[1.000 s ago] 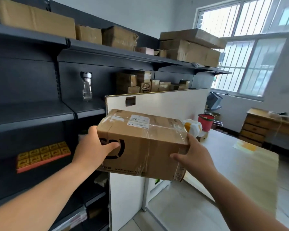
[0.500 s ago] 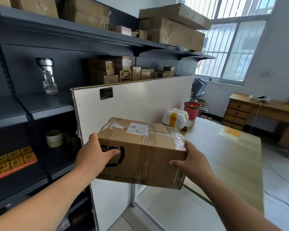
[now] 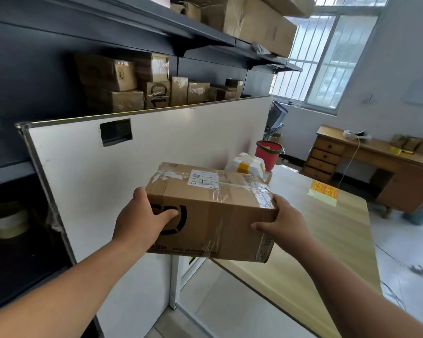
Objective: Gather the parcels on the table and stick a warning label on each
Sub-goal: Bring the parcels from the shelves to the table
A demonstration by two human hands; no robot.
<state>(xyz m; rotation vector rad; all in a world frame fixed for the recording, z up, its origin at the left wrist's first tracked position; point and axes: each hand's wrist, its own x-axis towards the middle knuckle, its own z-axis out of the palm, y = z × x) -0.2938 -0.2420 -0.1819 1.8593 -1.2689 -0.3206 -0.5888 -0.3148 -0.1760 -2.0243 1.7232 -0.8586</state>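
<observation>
A taped brown cardboard parcel (image 3: 213, 211) with a white shipping label on top is held in the air between both hands, above the near left corner of the wooden table (image 3: 327, 240). My left hand (image 3: 142, 220) grips its left end, thumb on the black printed logo. My right hand (image 3: 283, 223) holds its right end. On the table behind it lies a white parcel with yellow tape (image 3: 246, 164). A sheet of yellow and red warning labels (image 3: 324, 192) lies at the table's far right edge.
A white partition board (image 3: 108, 179) stands along the table's left side. Dark shelving (image 3: 108, 25) behind it carries several cardboard boxes (image 3: 156, 86). A red bucket (image 3: 268, 153) sits past the table. A wooden desk (image 3: 376, 162) stands under the window. Tape rolls (image 3: 7, 219) rest on a low shelf.
Both hands have carried the parcel to the right, away from the shelving and towards the table. The view has turned right, so the table and label sheet show more fully.
</observation>
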